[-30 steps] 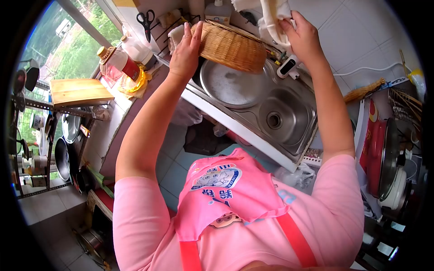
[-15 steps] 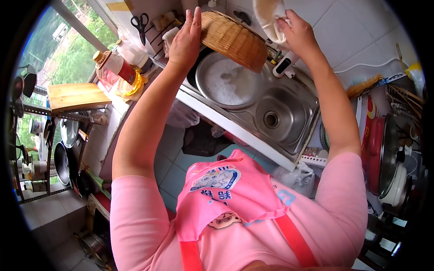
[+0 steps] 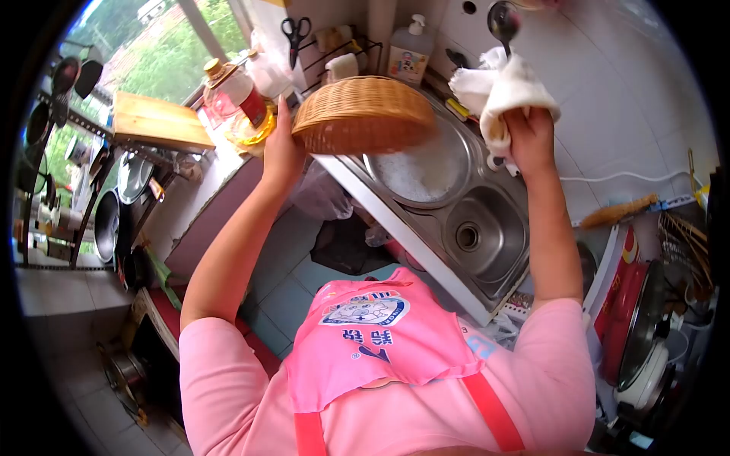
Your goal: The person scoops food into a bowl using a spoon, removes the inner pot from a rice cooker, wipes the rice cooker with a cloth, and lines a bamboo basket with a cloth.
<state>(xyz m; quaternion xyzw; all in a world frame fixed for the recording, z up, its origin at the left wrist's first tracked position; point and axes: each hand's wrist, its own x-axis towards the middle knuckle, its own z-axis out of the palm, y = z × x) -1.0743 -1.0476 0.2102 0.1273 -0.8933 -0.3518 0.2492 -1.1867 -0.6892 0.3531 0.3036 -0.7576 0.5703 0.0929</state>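
Note:
A round woven basket (image 3: pixel 365 114) is tilted over the sink counter, and my left hand (image 3: pixel 284 148) grips its left edge. A white cloth (image 3: pixel 525 87) is bunched in my right hand (image 3: pixel 530 133), its fingers partly hidden in the folds. Hand and cloth are to the right of the basket, apart from it. Below the basket stands a round metal basin (image 3: pixel 386 194) with sudsy water in it. The metal sink bowl (image 3: pixel 498 258) lies in front of the basin, to the right. A metal ladle (image 3: pixel 503 23) shows just above the cloth; what supports it is hidden.
A soap pump bottle (image 3: pixel 409 57) stands in the back corner. Black scissors (image 3: pixel 295 36) hang by the window. An oil bottle (image 3: pixel 232 91) and a wooden board (image 3: pixel 161 121) are at left. On the right are a red pot (image 3: pixel 617 327) and a brush (image 3: pixel 620 210).
The basket has moved left and down in view and turned more level. My right hand has lowered with the cloth, which now drapes over the fingers. The view has shifted, showing the pump bottle and ladle.

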